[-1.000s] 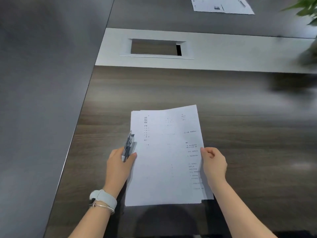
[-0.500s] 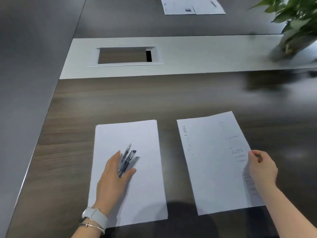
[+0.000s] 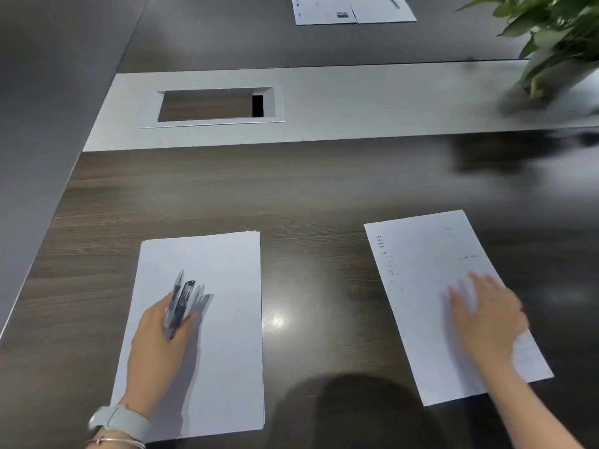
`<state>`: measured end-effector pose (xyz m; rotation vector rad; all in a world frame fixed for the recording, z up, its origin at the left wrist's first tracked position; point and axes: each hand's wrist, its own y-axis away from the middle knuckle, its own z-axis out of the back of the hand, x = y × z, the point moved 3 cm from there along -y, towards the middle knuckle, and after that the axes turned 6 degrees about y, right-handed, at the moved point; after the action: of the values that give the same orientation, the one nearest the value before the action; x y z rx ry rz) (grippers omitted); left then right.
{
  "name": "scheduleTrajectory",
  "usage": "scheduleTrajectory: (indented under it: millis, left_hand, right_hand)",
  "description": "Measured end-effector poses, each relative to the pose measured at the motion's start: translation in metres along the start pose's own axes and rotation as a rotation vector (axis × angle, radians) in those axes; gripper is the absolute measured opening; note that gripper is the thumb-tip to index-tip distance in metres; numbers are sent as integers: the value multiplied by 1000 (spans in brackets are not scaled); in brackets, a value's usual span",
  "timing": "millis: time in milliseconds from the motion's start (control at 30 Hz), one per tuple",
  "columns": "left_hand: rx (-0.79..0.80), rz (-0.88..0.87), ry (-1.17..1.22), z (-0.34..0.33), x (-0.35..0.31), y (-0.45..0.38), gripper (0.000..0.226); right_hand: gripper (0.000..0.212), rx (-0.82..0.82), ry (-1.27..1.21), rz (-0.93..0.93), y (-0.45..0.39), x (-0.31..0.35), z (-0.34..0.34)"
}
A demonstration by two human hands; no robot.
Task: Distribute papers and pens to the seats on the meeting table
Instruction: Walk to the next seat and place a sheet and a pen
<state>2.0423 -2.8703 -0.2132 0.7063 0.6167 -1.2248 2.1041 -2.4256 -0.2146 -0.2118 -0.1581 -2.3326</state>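
A white paper stack [image 3: 223,319] lies on the dark wooden table [image 3: 291,196] at the near left. My left hand [image 3: 158,341] rests on it, fingers closed around a few dark pens [image 3: 180,303] that point away from me. To the right lies a single printed sheet [image 3: 421,270], slightly turned. My right hand [image 3: 489,322] lies flat on that sheet with fingers spread, holding nothing.
A white strip [image 3: 356,102] crosses the table with a rectangular cable hatch [image 3: 210,105]. A potted green plant [image 3: 557,37] stands at the far right. Two more sheets [image 3: 350,9] lie on the far side. The table's left edge runs close to my left arm.
The right hand pulled one sheet off the stack, slid it to the right, then let go of its edge and flattened onto it. The left hand stayed on the stack with the pens.
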Motion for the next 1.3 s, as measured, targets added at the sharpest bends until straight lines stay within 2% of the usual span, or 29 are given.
scheduleTrajectory:
  millis: [67, 100, 200, 367, 600, 700, 767, 833, 867, 967, 1033, 1167, 1233, 1300]
  left_hand:
    - [-10, -11, 5, 1, -1, 0, 11]
    - [-6, -22, 0, 2, -1, 0, 11]
    - [-4, -21, -20, 6, 2, -1, 15]
    - [-15, -11, -13, 13, 4, 6, 12]
    - [-16, 70, -34, 20, 21, 11, 20]
    - [-22, 73, -32, 26, 26, 14, 19]
    - [-44, 69, -47, 30, 29, 15, 16]
    - [-76, 74, -46, 36, 37, 14, 14]
    - [-90, 89, -49, 39, 44, 14, 12]
    - [-119, 180, -76, 49, 66, 12, 16]
    - [-111, 265, -62, 53, 76, 12, 24]
    - [-52, 321, -41, 56, 89, 12, 47]
    - [-59, 333, -15, 57, 90, 13, 49]
    - [-63, 326, 0, 57, 88, 13, 48]
  right_hand:
    - [60, 160, 152, 242, 29, 18, -31]
    - [65, 204, 194, 296, 40, 19, -45]
    - [79, 234, 228, 244, 46, 6, -63]
    - [76, 237, 222, 96, 29, -17, -51]
    - [87, 257, 266, 94, 13, -39, -41]
    - [88, 225, 233, 75, 16, -22, -27]
    - [81, 133, 103, 50, 30, 10, -16]
    - [68, 47, -129, 140, 58, 58, -14]
    - [59, 66, -225, 198, 79, 85, -19]
    - [46, 386, -367, 239, 143, 161, -47]
    - [43, 457, -356, 185, 171, 196, -62]
    - [37, 457, -344, -26, 190, 224, -74]
    - [24, 427, -363, -90, 192, 228, -79]
    - [21, 401, -409, -143, 191, 228, -79]
